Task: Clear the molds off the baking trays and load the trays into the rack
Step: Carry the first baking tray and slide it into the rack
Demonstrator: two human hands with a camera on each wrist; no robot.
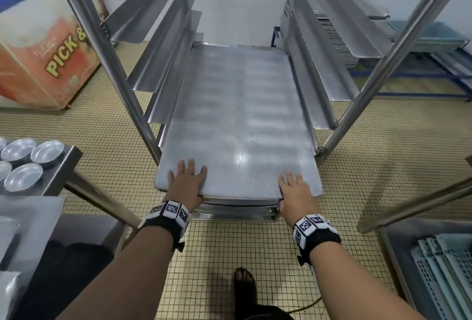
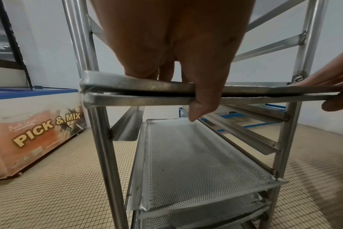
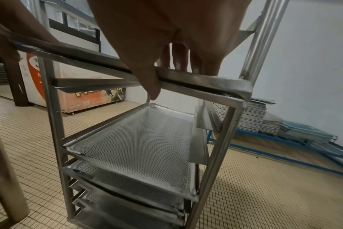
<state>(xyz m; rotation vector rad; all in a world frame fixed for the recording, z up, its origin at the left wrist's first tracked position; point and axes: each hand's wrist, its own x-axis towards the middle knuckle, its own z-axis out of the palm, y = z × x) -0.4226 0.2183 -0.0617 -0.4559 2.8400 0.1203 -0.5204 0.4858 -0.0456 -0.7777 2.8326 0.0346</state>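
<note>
A flat metal baking tray (image 1: 237, 115) lies on the runners of the steel rack (image 1: 107, 46), its near edge sticking out a little. My left hand (image 1: 187, 179) and right hand (image 1: 293, 187) rest on the near corners, fingers spread flat on top. In the left wrist view the left thumb (image 2: 202, 102) hangs down in front of the tray edge (image 2: 137, 84) and the rack's crossbar. The right wrist view shows the right thumb (image 3: 151, 83) likewise across the tray edge (image 3: 206, 79). Perforated trays (image 2: 196, 162) sit on lower runners. Round metal molds (image 1: 34, 152) stand on the left table.
An orange "PICK & MIX" freezer chest (image 1: 46, 59) stands left of the rack. Stacked trays (image 1: 332, 31) on a blue frame (image 1: 408, 77) lie behind right. A steel table (image 1: 63, 166) is at my left; pale blue perforated trays (image 1: 439, 268) lie lower right. The floor is tiled.
</note>
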